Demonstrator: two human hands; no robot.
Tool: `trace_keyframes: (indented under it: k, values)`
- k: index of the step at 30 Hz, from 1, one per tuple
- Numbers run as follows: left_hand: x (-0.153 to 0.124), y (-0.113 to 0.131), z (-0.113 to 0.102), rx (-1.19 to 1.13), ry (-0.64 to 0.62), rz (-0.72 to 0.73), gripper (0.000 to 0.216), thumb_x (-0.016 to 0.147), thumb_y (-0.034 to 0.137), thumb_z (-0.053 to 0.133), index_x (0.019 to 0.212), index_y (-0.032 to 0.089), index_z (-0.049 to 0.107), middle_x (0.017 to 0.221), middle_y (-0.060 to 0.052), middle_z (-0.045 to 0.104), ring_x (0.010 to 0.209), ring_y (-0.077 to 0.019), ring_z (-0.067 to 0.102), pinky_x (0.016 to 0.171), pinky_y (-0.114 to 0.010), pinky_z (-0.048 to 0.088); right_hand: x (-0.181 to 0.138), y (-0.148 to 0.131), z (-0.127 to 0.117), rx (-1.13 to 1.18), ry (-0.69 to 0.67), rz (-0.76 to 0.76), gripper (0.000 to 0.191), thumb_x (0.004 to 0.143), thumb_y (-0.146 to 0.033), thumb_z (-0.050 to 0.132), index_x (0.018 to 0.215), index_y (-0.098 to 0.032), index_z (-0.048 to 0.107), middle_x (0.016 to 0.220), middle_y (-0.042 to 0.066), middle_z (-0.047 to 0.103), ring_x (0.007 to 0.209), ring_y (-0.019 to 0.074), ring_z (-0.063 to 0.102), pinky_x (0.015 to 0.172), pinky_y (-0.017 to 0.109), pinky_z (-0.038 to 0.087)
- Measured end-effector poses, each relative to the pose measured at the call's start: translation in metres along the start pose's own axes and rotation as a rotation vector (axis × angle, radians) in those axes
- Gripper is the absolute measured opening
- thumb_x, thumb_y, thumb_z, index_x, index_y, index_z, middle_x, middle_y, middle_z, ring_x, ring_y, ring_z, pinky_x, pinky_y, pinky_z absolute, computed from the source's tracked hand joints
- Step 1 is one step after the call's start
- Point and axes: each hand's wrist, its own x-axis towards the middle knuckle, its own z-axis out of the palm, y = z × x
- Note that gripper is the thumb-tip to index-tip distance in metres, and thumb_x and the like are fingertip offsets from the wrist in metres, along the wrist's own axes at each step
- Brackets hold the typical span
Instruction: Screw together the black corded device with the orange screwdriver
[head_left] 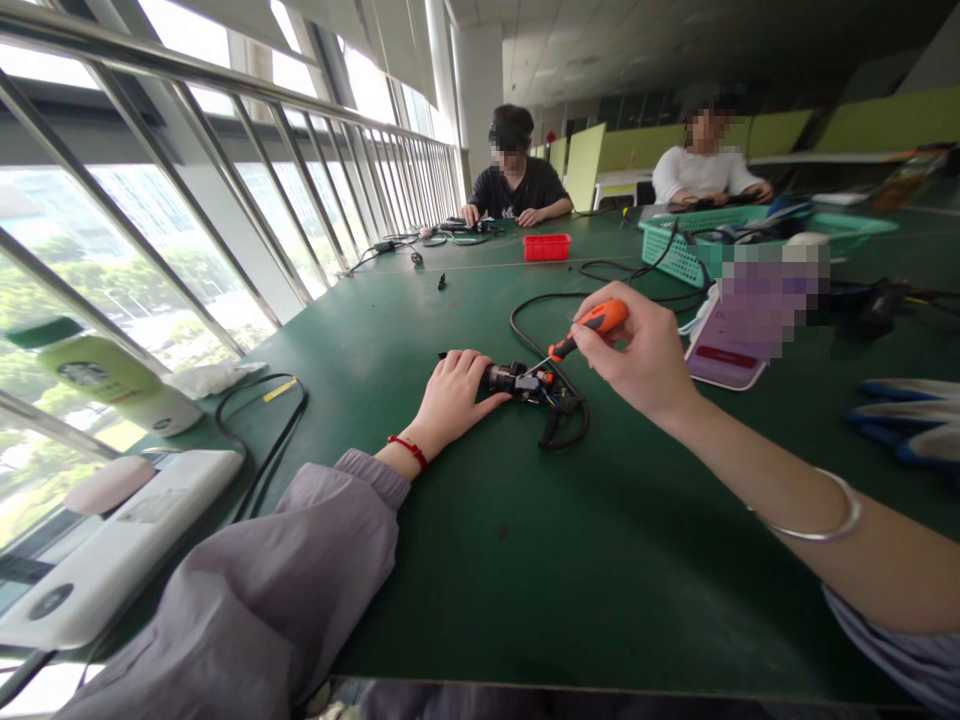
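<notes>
My left hand (448, 398) wraps over the dark end of an opened electrical device (529, 384) and presses it to the green table (480, 590). Bare colored wires and a grey part show on the device's uncovered side. In my right hand (643, 352) is an orange and black screwdriver (602, 318), held tilted between the fingers. Its shaft slants down to the left, and the tip is at the device's exposed inside; whether it touches a screw, I cannot tell. A black cable (517, 310) curves behind the device.
To the right stand a propped phone (739, 335), a teal basket (671, 250) of parts and blue-white gloves (907, 420). A red tray (547, 247) sits farther back. On the left are a bottle (105, 375) and a white power bank (127, 545). Two people sit across the table.
</notes>
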Motion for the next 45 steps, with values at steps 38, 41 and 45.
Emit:
trace_keyframes:
  k: [38,41,45]
  values:
    - [0.000,0.002,-0.003,-0.009,-0.032,-0.019,0.046,0.083,0.053,0.052,0.110,0.015,0.053,0.107,-0.010,0.055,0.101,-0.0259,0.046,0.090,-0.040,0.041,-0.001,-0.010,0.000,-0.187,-0.017,-0.036,0.038,0.070,-0.028,0.062,0.106,-0.023,0.051,0.069,-0.002,0.056,0.056,0.0143,0.053,0.052,0.027,0.038]
    - [0.000,0.002,-0.003,-0.009,-0.030,-0.017,0.047,0.083,0.054,0.051,0.110,0.016,0.053,0.107,-0.010,0.055,0.102,-0.0259,0.046,0.090,-0.040,0.041,-0.002,-0.011,0.000,-0.234,-0.011,-0.011,0.030,0.073,-0.036,0.062,0.098,-0.022,0.054,0.062,-0.003,0.053,0.052,0.0137,0.049,0.051,0.027,0.037]
    - [-0.001,0.002,-0.002,-0.003,-0.027,-0.017,0.047,0.084,0.055,0.050,0.110,0.016,0.053,0.108,-0.010,0.055,0.101,-0.0258,0.046,0.090,-0.039,0.041,-0.003,-0.012,0.000,-0.273,-0.045,0.017,0.016,0.077,-0.036,0.057,0.082,-0.021,0.058,0.053,-0.004,0.045,0.049,0.0125,0.045,0.052,0.028,0.036]
